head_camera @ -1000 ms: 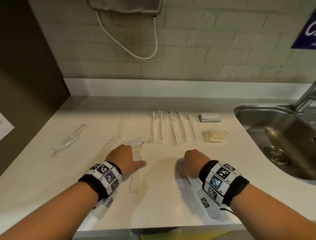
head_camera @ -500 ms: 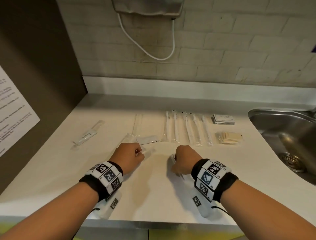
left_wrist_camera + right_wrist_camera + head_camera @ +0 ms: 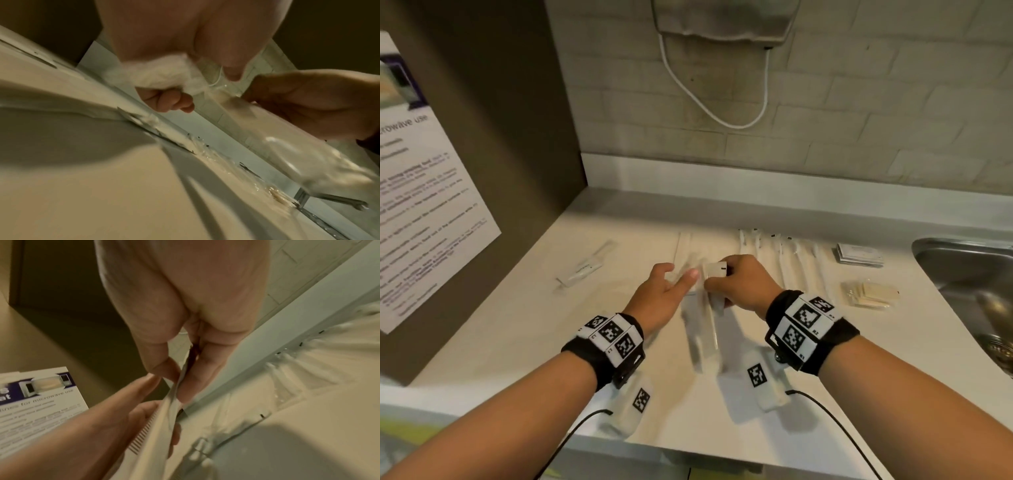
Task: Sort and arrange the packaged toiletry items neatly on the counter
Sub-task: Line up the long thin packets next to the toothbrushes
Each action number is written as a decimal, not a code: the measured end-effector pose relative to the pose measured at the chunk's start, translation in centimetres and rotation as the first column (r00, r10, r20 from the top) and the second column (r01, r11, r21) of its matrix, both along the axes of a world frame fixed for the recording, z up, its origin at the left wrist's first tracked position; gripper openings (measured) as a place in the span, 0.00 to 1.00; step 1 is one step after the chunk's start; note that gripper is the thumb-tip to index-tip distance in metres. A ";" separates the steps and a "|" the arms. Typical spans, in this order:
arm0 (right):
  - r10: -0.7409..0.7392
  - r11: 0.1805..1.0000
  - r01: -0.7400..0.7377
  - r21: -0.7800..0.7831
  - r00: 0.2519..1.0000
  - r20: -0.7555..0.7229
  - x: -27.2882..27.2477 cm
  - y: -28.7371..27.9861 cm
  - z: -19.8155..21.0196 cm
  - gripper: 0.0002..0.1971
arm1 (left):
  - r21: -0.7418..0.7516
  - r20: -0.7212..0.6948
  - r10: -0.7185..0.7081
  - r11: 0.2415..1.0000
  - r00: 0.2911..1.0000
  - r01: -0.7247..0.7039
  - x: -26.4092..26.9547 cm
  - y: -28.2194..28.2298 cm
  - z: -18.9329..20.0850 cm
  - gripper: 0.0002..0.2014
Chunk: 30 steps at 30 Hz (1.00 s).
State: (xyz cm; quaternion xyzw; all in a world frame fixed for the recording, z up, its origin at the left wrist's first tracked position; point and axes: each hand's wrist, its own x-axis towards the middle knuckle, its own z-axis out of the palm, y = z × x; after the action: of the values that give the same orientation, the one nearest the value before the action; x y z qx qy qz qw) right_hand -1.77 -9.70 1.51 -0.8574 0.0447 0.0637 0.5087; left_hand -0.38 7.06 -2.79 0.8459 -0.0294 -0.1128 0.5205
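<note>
Both hands are raised over the white counter (image 3: 551, 342) and meet at the top of long clear-wrapped comb packets (image 3: 703, 329), which hang down and blur. My left hand (image 3: 681, 275) grips the left one, its thumb and curled fingers bunching the wrapper (image 3: 156, 76). My right hand (image 3: 717, 277) pinches the top of the other, a packet (image 3: 156, 426) showing comb teeth. Wrapped toothbrushes (image 3: 784, 260) lie in a row behind the hands. Two long clear packets (image 3: 685, 246) lie to their left.
A stack of white sachets (image 3: 859, 255) and beige packets (image 3: 869, 293) lie right of the toothbrushes. One wrapped item (image 3: 585, 269) lies apart at the left. The steel sink (image 3: 962, 260) is at the right, a brown panel with a notice sheet (image 3: 424, 205) at the left.
Both hands have lifted off the counter and come together, each carrying a clear packet up and forward. The head view has swung to the left.
</note>
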 end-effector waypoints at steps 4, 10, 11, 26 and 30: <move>0.035 0.992 -0.040 0.122 0.998 0.044 1.3 1.0 1.1 0.06 | -0.122 -0.027 -0.024 0.992 0.999 0.020 0.0 -0.1 1.3 0.29; 0.065 0.982 -0.072 0.173 0.997 0.044 2.2 2.3 0.7 0.07 | -0.195 -0.089 -0.098 0.978 0.991 0.079 -0.1 2.0 1.4 0.14; 0.047 0.981 -0.051 0.185 0.999 0.023 2.3 2.4 0.5 0.11 | -0.185 -0.077 -0.085 0.980 0.993 0.069 -0.1 2.5 1.4 0.14; 0.128 0.771 -0.279 -0.572 0.948 -0.291 3.2 3.0 -2.9 0.20 | -0.133 -0.124 0.240 0.958 0.963 -0.256 4.4 11.3 2.3 0.06; 0.246 0.740 -0.300 -0.602 0.954 -0.173 4.1 5.0 -1.9 0.16 | 0.123 -0.041 0.229 0.967 0.973 -0.222 6.2 12.8 1.2 0.16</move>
State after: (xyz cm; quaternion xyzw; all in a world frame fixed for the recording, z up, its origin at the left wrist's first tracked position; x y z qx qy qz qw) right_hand 2.37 -4.65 -0.42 -0.9705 -0.0421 0.1545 0.1802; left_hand 5.80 19.88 -1.60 0.8695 0.0879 -0.0775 0.4798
